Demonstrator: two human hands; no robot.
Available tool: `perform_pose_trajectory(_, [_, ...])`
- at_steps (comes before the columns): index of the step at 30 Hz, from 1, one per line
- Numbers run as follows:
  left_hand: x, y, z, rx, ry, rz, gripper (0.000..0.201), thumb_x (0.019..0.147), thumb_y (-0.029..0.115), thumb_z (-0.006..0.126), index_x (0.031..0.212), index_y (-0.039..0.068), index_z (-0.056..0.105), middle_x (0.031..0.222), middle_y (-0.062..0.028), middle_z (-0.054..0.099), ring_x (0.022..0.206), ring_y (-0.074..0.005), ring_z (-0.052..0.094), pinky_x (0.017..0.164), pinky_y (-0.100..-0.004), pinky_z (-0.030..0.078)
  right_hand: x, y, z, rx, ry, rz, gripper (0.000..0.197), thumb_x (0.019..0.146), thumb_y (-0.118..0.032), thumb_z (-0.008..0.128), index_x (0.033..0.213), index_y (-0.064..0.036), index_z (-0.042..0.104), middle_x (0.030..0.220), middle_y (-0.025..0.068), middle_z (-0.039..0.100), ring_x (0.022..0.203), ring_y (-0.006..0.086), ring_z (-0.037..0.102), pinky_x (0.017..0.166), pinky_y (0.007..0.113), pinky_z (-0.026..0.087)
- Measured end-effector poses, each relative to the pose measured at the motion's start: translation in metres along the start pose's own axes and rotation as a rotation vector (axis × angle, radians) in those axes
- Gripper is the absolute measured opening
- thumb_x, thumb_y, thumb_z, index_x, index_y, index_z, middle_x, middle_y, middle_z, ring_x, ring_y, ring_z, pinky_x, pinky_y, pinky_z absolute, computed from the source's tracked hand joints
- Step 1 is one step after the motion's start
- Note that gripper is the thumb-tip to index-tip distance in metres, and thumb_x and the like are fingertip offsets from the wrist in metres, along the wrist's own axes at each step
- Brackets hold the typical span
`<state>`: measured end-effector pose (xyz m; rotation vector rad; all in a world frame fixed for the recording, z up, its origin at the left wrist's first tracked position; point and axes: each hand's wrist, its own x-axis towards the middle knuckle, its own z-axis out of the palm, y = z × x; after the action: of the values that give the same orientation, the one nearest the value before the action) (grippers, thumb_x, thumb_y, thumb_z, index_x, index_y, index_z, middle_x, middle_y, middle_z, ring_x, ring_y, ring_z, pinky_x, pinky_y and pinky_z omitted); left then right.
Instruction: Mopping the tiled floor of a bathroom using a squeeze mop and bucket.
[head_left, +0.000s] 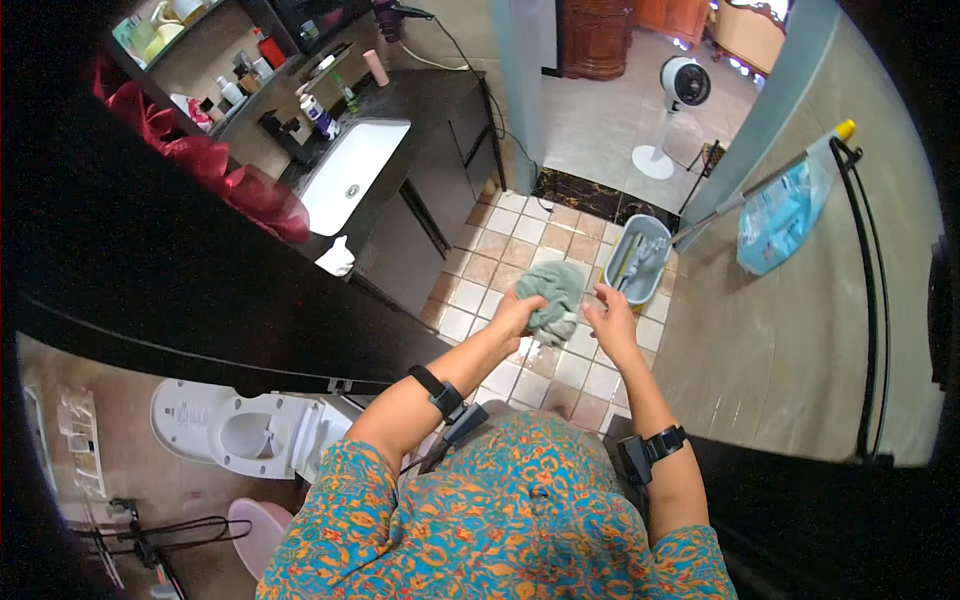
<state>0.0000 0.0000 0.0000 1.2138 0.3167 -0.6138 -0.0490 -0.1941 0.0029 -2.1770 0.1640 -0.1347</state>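
A bunched grey-green cloth (552, 292) hangs in front of me above the tiled floor. My left hand (517, 312) is closed on its left side, thumb lying over the fabric. Just right of the cloth is my right hand (611, 322), apart from it, with fingers parted and slightly curled and nothing visible in them. Beyond the right hand stands a grey-blue mop bucket (655, 228) on the floor, with a mop head (643, 258) inside it.
To the left runs a dark vanity counter with a white sink (322, 205) and several bottles. Behind it at lower left is a toilet (225, 435). A blue bag (785, 218) hangs on the right wall. Past the doorway stands a fan (686, 82).
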Motion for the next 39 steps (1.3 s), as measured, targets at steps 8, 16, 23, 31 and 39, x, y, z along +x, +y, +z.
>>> perform_pose_trajectory(8, [0.118,0.103,-0.033,-0.23,0.465,0.238,0.034,0.08,0.001,0.058,0.114,0.002,0.053,0.108,-0.013,0.062,0.094,-0.0277,0.064,0.077,-0.0432,0.056,0.106,0.06,-0.003,0.197,-0.194,0.125,0.036,0.082,-0.026,0.066,0.11,-0.0029,0.062,0.105,0.0159,0.06,0.079,0.0212,0.061,0.07,0.033,0.051])
perform_pose_trajectory(16, [0.254,0.295,-0.118,-0.367,0.479,0.454,0.032,0.087,0.012,0.058,0.117,0.005,0.053,0.109,-0.0115,0.061,0.092,-0.0272,0.064,0.075,-0.043,0.057,0.211,0.089,-0.032,0.368,-0.238,0.321,0.034,0.085,-0.024,0.064,0.112,-0.0025,0.06,0.089,0.0062,0.061,0.07,0.0124,0.058,0.054,0.027,0.051])
perform_pose_trajectory(23, [0.375,0.43,-0.145,-0.254,0.504,0.357,0.063,0.084,0.052,0.059,0.13,0.013,0.046,0.137,-0.0117,0.039,0.122,-0.0341,0.04,0.084,-0.049,0.048,0.27,0.159,-0.126,0.45,0.207,0.54,0.036,0.087,-0.022,0.062,0.118,-0.0028,0.056,0.092,0.0044,0.059,0.071,0.0117,0.057,0.052,0.025,0.049])
perform_pose_trajectory(31, [0.465,0.281,-0.118,-0.213,0.396,-0.032,0.054,0.083,0.027,0.067,0.116,-0.005,0.039,0.102,-0.0169,0.048,0.072,-0.0311,0.061,0.057,-0.0393,0.056,0.297,0.191,-0.262,0.476,0.617,0.745,0.055,0.086,-0.021,0.063,0.133,-0.0027,0.042,0.102,0.0084,0.056,0.083,0.0147,0.056,0.058,0.025,0.048])
perform_pose_trajectory(39, [0.406,0.195,-0.026,-0.078,0.275,-0.214,0.027,0.09,0.021,0.056,0.109,0.001,0.051,0.095,-0.0132,0.06,0.078,-0.0246,0.063,0.065,-0.0326,0.054,0.347,0.231,-0.345,0.432,0.956,0.551,0.06,0.082,-0.027,0.068,0.131,-0.0028,0.041,0.117,0.0125,0.054,0.107,0.0221,0.052,0.072,0.031,0.05])
